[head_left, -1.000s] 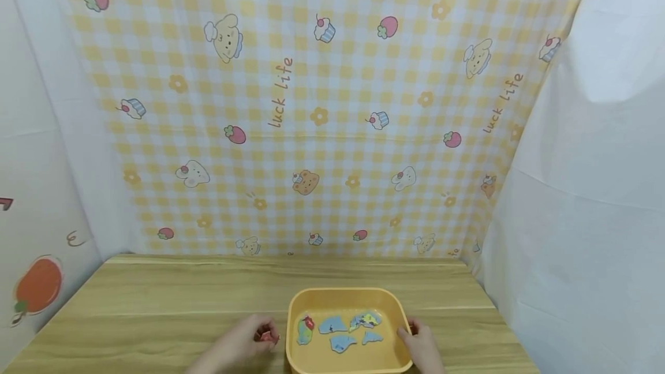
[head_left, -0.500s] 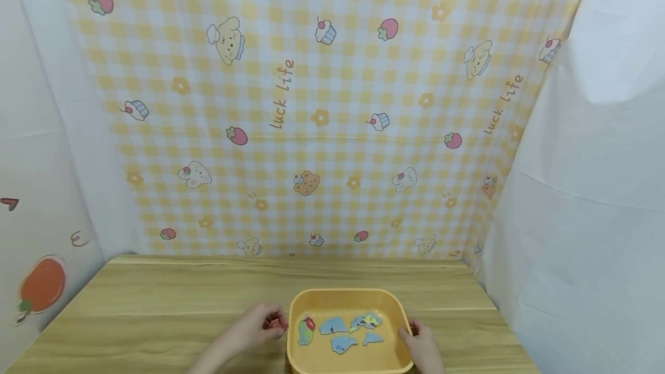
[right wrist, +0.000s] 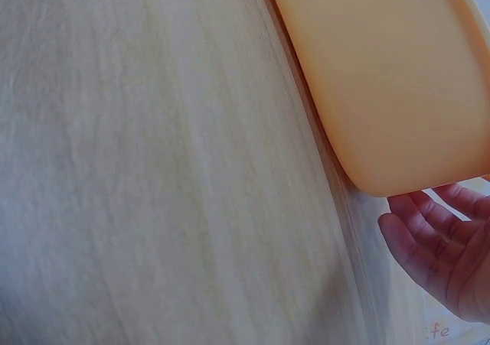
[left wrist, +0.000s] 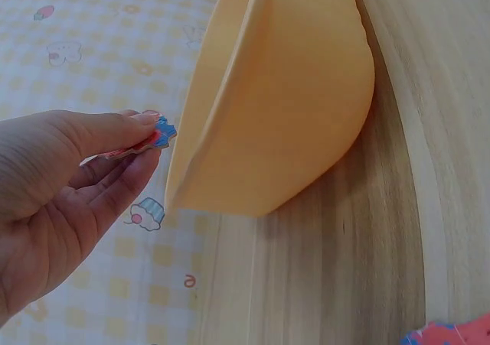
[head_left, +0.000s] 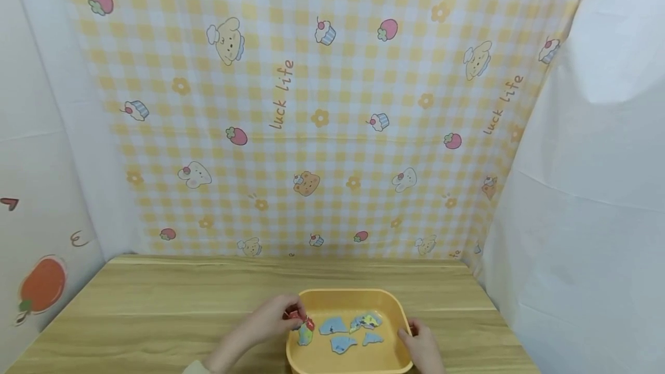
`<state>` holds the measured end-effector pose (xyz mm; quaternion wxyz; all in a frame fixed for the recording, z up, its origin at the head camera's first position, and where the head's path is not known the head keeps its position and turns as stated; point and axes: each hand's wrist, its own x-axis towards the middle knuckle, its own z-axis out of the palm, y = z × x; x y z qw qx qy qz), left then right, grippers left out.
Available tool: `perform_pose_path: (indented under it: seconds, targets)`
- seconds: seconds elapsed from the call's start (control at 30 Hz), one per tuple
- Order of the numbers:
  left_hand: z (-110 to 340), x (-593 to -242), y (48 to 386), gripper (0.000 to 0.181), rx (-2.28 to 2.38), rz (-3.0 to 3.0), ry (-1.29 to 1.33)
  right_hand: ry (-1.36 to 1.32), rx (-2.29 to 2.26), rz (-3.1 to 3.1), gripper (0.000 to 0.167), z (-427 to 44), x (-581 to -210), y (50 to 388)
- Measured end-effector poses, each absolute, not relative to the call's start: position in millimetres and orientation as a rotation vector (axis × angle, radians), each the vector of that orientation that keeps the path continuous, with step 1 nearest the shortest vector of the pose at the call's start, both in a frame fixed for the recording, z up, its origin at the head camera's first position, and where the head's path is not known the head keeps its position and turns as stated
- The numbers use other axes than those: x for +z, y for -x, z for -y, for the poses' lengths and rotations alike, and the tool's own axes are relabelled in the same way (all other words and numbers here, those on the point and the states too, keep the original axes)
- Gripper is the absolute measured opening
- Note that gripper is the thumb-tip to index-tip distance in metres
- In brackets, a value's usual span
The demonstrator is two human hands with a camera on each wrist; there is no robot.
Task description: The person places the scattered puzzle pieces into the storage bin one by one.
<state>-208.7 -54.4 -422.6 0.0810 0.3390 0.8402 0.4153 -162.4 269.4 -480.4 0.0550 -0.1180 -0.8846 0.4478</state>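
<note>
My left hand (head_left: 271,321) pinches a thin red and blue puzzle piece (left wrist: 162,134) between thumb and fingers, over the left rim of a yellow plastic bin (head_left: 350,362). Inside the bin lie several flat, irregular puzzle pieces. A green and red one (head_left: 305,335) is just below my left fingers and partly covered by them. Blue pieces (head_left: 333,325) lie in the middle, and a yellow and blue one (head_left: 369,321) sits toward the back right. My right hand (head_left: 423,350) grips the bin's right side, thumb over the rim and fingers (right wrist: 429,226) against the outer wall.
The bin stands on a wood-grain table (head_left: 171,305). Another red and blue piece (left wrist: 452,334) shows on the table at the left wrist view's lower right corner. A checked cloth (head_left: 343,149) hangs behind, with white cloth (head_left: 587,235) on the right.
My left hand has moved right and up with the puzzle piece, from beside the bin to over its left rim. My right hand has stayed on the bin.
</note>
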Motion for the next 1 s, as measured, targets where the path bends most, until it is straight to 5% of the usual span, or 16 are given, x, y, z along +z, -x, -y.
perform_pose_path:
  seconds: [1.0]
  targets:
    - [16.6, -431.7, 217.5, 0.015, 1.244, -2.341, -1.033, 0.367, 1.351, 2.669, 0.032, -270.4, -482.2, 162.6]
